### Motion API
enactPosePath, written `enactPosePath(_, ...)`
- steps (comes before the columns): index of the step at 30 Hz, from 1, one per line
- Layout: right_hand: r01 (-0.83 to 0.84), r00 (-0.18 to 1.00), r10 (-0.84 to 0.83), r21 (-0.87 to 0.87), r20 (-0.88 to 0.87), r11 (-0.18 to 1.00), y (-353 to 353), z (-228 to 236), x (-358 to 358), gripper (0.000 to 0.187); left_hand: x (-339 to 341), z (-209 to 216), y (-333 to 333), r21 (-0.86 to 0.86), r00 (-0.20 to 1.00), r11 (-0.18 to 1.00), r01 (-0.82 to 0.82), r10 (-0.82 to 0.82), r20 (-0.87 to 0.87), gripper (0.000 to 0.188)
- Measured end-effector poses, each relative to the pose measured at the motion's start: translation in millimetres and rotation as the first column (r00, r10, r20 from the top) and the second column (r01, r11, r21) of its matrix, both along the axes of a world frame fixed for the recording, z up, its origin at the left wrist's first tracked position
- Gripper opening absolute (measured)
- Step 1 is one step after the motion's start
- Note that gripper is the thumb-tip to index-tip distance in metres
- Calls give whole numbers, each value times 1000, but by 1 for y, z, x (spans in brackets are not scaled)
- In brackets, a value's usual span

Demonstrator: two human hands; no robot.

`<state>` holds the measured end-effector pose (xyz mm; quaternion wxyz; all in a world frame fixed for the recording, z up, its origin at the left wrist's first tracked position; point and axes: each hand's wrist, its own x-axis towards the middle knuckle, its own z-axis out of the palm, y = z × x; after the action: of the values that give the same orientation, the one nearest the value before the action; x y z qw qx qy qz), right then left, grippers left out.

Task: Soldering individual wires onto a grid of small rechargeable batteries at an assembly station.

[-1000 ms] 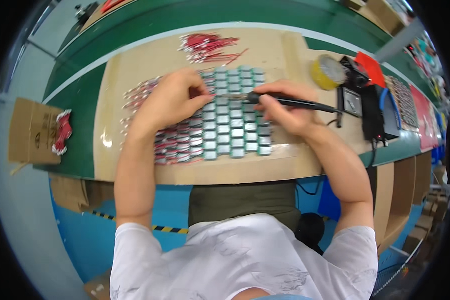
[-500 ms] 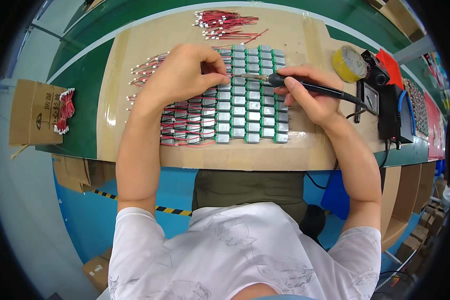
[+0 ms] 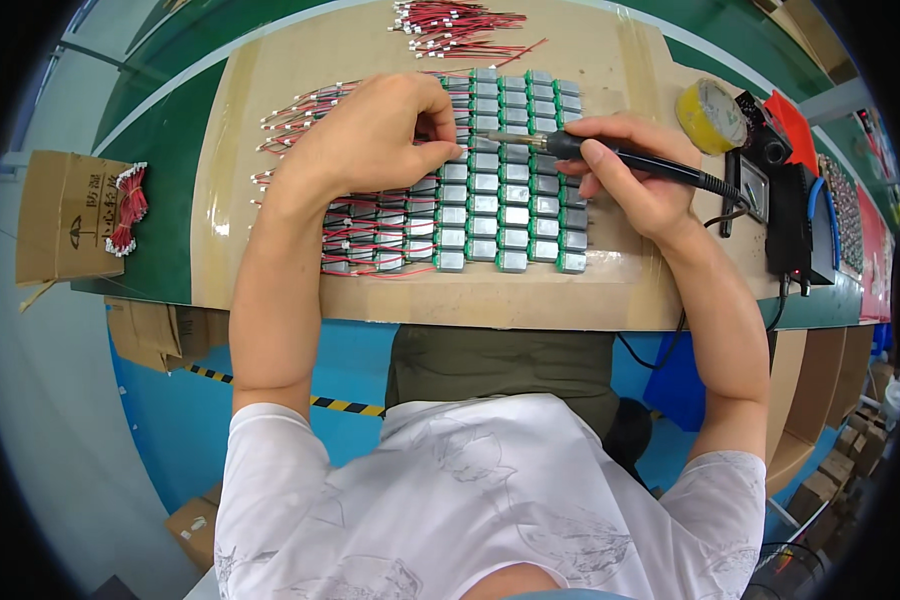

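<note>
Higher in the frame than half a second ago sits the whole bench, hands included, and the gap between iron tip and left fingertips looks a touch wider. With my left hand (image 3: 390, 130), left of upper centre, I pinch thumb and fingertips together on what looks like a red lead (image 3: 464, 149). My right hand (image 3: 645, 165) is closed pen-fashion round the soldering iron (image 3: 660, 166), its tip (image 3: 485, 135) pointing left over the upper part of the grid of silver, green-edged cells (image 3: 513, 195) at upper centre. Whether metal touches joint, I cannot tell.

As I judge it, this is joining a lead to a cell's green edge, so the left pinch should hold the wire end flat and dead still until the solder sets. I'd keep the dwell short, steady the iron low, and lift the tip clear of neighbouring cells. Skin is close to hot metal: pinching further back helps. The iron's cable (image 3: 727, 214), right of centre, wants slack so it cannot tug.
</note>
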<state>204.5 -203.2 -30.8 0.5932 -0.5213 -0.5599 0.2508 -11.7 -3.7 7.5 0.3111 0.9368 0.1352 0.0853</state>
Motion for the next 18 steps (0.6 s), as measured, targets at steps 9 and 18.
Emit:
enactPosePath(9, -16, 999, 18, -45, 40, 999, -2, 4, 1, 18, 0, 0, 0, 78, 1000, 997, 17, -19, 13, 15)
enactPosePath(18, -10, 998, 12, -32, 57, 999, -2, 4, 1, 18, 1, -1, -1, 87, 1000, 996, -1, 1, -3, 15)
